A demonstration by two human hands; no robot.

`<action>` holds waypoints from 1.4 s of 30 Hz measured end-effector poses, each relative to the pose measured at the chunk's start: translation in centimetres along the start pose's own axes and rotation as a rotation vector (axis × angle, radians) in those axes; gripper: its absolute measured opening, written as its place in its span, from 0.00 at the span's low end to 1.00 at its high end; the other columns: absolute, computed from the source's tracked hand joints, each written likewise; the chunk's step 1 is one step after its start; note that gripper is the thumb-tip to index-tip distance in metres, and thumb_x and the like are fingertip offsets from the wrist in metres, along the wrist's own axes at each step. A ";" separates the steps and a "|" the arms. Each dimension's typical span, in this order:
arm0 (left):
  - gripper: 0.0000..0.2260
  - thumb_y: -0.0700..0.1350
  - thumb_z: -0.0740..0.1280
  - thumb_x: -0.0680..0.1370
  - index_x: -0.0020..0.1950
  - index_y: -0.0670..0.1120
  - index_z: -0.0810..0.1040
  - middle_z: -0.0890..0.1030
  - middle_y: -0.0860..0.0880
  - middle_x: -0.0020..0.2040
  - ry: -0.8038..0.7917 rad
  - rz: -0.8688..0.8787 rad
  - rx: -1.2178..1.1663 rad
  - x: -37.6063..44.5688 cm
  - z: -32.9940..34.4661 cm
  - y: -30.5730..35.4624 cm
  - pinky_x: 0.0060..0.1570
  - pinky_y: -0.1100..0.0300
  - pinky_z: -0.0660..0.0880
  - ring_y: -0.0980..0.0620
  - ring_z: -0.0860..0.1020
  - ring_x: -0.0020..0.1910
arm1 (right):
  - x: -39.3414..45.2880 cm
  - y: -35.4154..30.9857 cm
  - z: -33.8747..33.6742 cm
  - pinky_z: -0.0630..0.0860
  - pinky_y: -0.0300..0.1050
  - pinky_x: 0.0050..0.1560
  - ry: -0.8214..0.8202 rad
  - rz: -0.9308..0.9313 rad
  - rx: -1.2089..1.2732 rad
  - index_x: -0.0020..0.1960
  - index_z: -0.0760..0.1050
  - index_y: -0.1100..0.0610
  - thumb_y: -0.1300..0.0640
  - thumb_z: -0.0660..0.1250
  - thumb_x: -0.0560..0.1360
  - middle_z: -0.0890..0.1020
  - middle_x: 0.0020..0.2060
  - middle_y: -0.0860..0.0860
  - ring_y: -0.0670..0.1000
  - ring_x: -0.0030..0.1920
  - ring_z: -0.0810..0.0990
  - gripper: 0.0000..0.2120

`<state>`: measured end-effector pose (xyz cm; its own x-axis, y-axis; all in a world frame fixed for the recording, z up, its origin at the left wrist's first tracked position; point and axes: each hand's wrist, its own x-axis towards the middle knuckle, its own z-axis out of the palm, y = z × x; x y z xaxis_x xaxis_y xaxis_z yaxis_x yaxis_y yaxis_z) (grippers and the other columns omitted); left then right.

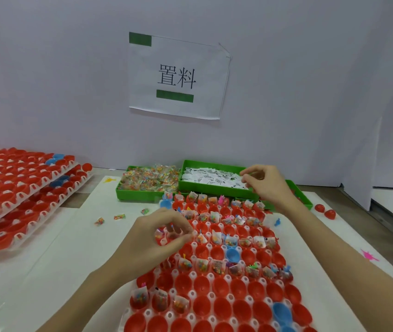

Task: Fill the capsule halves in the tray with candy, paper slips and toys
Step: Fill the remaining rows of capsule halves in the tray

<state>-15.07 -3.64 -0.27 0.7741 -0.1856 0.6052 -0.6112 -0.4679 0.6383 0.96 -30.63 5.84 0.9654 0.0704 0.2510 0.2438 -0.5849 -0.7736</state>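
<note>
Two bare hands work over a white tray (191, 275) of red capsule halves (203, 285) lying on a white-covered counter (54, 267), seen from the head camera. The tray runs from the bottom edge of the view up to the green bins. Many cups in its far and middle rows hold small candy packets (218, 266), paper slips and tiny toys; most of the nearest rows are bare red cups, with a few blue halves (232, 255) among them.

The left hand (159, 238) hovers over the tray's left side, thumb and fingers curled together in a pinching grip; what they pinch is too small and blurred to tell.

The right hand (266, 184) reaches into a green bin (214, 189) of white paper slips (211, 179), fingertips curled and pinching at the slips near the bin's right end.

Just left of it, touching, sits a second green bin (121, 191) heaped with wrapped candy (150, 177). Loose candy packets (119, 216) lie on the counter left of the tray. Stacked trays of red halves (15, 185) rest at far left. A pink toy (367, 255) lies at right, and a paper sign (177, 76) hangs on the wall.
</note>
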 end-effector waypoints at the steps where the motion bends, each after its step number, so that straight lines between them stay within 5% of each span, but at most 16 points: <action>1: 0.04 0.44 0.76 0.75 0.47 0.52 0.85 0.84 0.55 0.44 0.004 -0.001 0.002 -0.1 0.0 0.0 0.45 0.67 0.73 0.51 0.80 0.43 | 1.3 0.3 0.3 0.79 0.45 0.47 -0.014 0.000 -0.098 0.54 0.84 0.55 0.59 0.68 0.81 0.86 0.47 0.51 0.49 0.47 0.84 0.06; 5: 0.07 0.41 0.77 0.75 0.48 0.53 0.84 0.82 0.55 0.44 0.040 0.032 0.033 -0.1 -0.2 0.2 0.44 0.60 0.75 0.52 0.78 0.43 | 4.3 2.1 1.5 0.77 0.46 0.55 -0.088 0.018 -0.446 0.56 0.84 0.61 0.59 0.70 0.80 0.86 0.55 0.57 0.53 0.52 0.82 0.08; 11: 0.06 0.41 0.77 0.75 0.48 0.52 0.84 0.83 0.55 0.44 0.055 0.016 0.054 -0.1 -0.5 0.1 0.44 0.53 0.76 0.50 0.78 0.43 | 6.4 1.4 2.9 0.76 0.52 0.66 -0.202 0.208 -0.603 0.60 0.82 0.64 0.45 0.75 0.75 0.83 0.62 0.58 0.57 0.63 0.80 0.24; 15: 0.08 0.40 0.77 0.75 0.48 0.53 0.84 0.83 0.56 0.44 0.052 0.032 0.062 0.0 -0.5 -0.1 0.43 0.56 0.76 0.51 0.78 0.43 | 7.5 1.5 2.8 0.74 0.53 0.69 -0.262 0.273 -0.632 0.66 0.77 0.63 0.47 0.74 0.76 0.78 0.68 0.58 0.59 0.68 0.76 0.26; 19: 0.07 0.41 0.77 0.75 0.48 0.53 0.84 0.82 0.54 0.43 0.055 0.025 0.066 0.0 -0.5 -0.4 0.44 0.55 0.75 0.49 0.78 0.43 | 7.6 2.1 3.1 0.77 0.54 0.65 -0.261 0.244 -0.610 0.64 0.79 0.63 0.49 0.71 0.79 0.80 0.65 0.58 0.58 0.63 0.79 0.21; 22: 0.07 0.41 0.77 0.75 0.49 0.53 0.84 0.82 0.55 0.44 0.060 0.028 0.070 0.0 -0.5 -0.4 0.44 0.56 0.75 0.49 0.78 0.44 | 7.2 2.7 3.1 0.79 0.48 0.48 -0.224 0.179 -0.630 0.49 0.81 0.64 0.51 0.66 0.82 0.84 0.60 0.60 0.53 0.44 0.80 0.15; 23: 0.07 0.41 0.77 0.75 0.49 0.53 0.85 0.82 0.56 0.44 0.061 0.026 0.072 0.0 -0.4 -0.5 0.44 0.57 0.75 0.50 0.78 0.44 | 7.1 2.9 3.1 0.76 0.45 0.42 -0.207 0.162 -0.620 0.43 0.80 0.64 0.53 0.65 0.82 0.84 0.59 0.61 0.54 0.40 0.79 0.15; 25: 0.07 0.41 0.77 0.75 0.49 0.53 0.85 0.82 0.56 0.44 0.067 0.027 0.074 -0.1 -0.4 -0.5 0.44 0.58 0.76 0.50 0.78 0.44 | 6.7 3.2 3.0 0.74 0.44 0.40 -0.161 0.129 -0.574 0.47 0.83 0.66 0.55 0.65 0.81 0.86 0.57 0.58 0.56 0.41 0.81 0.15; 31: 0.07 0.46 0.77 0.74 0.51 0.53 0.86 0.84 0.57 0.43 0.109 0.033 0.093 -0.1 -0.3 -0.4 0.42 0.57 0.77 0.54 0.81 0.43 | 5.7 4.7 2.8 0.78 0.54 0.60 0.025 0.117 -0.135 0.56 0.86 0.57 0.53 0.72 0.79 0.85 0.59 0.53 0.55 0.58 0.82 0.10; 35: 0.14 0.48 0.76 0.74 0.59 0.57 0.84 0.85 0.61 0.45 0.105 0.004 0.073 0.0 -0.4 -0.1 0.45 0.61 0.78 0.56 0.82 0.44 | 5.2 5.3 1.8 0.78 0.54 0.63 0.034 0.139 0.129 0.58 0.84 0.60 0.57 0.74 0.78 0.87 0.52 0.55 0.54 0.56 0.84 0.11; 42: 0.12 0.46 0.76 0.72 0.55 0.49 0.87 0.87 0.61 0.47 0.137 -0.027 0.034 -0.1 0.2 0.1 0.48 0.73 0.75 0.62 0.84 0.47 | 2.0 4.0 0.3 0.79 0.37 0.40 0.039 0.064 0.248 0.52 0.84 0.61 0.59 0.75 0.75 0.87 0.44 0.56 0.49 0.42 0.84 0.08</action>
<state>-15.21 -3.88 -0.35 0.7589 -0.0545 0.6489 -0.5829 -0.5009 0.6397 3.92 -32.53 3.09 0.9765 0.0056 0.2155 0.2022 -0.3706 -0.9065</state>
